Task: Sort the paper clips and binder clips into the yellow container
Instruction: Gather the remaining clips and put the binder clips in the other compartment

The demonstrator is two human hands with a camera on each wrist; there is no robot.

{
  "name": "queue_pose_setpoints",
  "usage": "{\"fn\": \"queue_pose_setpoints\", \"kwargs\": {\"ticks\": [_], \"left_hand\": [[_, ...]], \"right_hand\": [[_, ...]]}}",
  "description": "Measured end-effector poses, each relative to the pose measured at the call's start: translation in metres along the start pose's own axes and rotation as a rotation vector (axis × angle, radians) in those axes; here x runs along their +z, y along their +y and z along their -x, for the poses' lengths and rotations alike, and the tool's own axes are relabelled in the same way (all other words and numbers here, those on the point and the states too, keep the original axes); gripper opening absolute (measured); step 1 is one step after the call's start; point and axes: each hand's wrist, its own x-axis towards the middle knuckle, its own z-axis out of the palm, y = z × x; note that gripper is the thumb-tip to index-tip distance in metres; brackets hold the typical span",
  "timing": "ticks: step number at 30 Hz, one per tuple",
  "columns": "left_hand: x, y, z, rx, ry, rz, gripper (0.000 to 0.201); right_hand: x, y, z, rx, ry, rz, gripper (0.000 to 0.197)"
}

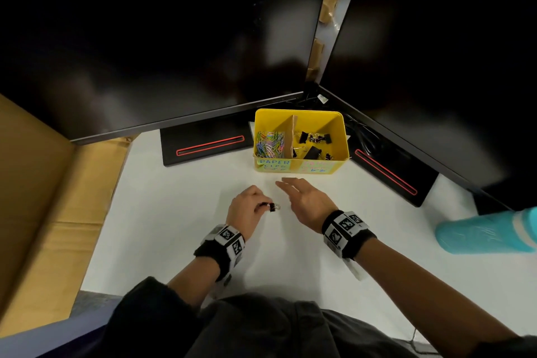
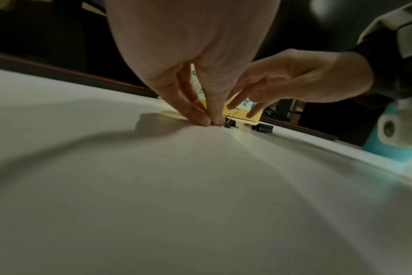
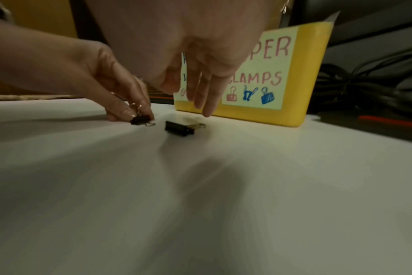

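A yellow container [image 1: 302, 167] stands at the back of the white desk, split by a cardboard divider. Coloured paper clips [image 1: 270, 144] fill its left half and black binder clips [image 1: 315, 142] lie in its right half. My left hand [image 1: 263, 206] pinches a small black binder clip [image 1: 272, 207] that touches the desk [image 2: 229, 123] [image 3: 140, 120]. My right hand [image 1: 286, 183] hovers open, fingers straight, just above a second black binder clip [image 3: 179, 128] [image 2: 262, 128] lying on the desk. In the head view that second clip is hidden under the right hand.
Two dark monitors [image 1: 162, 38] meet in a corner behind the container, their stands [image 1: 207, 145] marked with red stripes. A teal bottle [image 1: 488, 234] lies at the right edge. Cardboard [image 1: 43, 197] borders the desk on the left. Black cables [image 3: 365, 89] lie right of the container.
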Motion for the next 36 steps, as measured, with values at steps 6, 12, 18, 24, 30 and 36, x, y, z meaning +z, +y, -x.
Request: {"fn": "queue_pose_setpoints", "kwargs": {"ticks": [6,12,18,24,30,36], "left_hand": [[0.011,0.005,0.014,-0.080,0.104,0.150,0.019],[0.008,0.002,0.018,-0.076,0.176,0.199,0.013],[0.011,0.007,0.017,-0.131,0.190,0.283,0.009],[-0.002,0.009,0.022,-0.217,0.420,0.370,0.013],[-0.025,0.072,-0.011,0.043,0.477,0.191,0.002],[-0.026,0.120,-0.076,0.160,0.435,0.232,0.011]], "right_hand": [[0.006,-0.015,-0.004,0.083,-0.033,-0.102,0.030],[0.016,-0.014,0.009,0.208,0.045,-0.249,0.009],[0.017,-0.027,0.012,0.277,-0.018,-0.356,0.021],[0.017,-0.027,0.018,0.247,0.016,-0.180,0.008],[0.019,-0.010,0.035,0.307,0.042,-0.239,0.008],[0.024,-0.008,0.049,0.178,0.021,-0.175,0.010]]}}
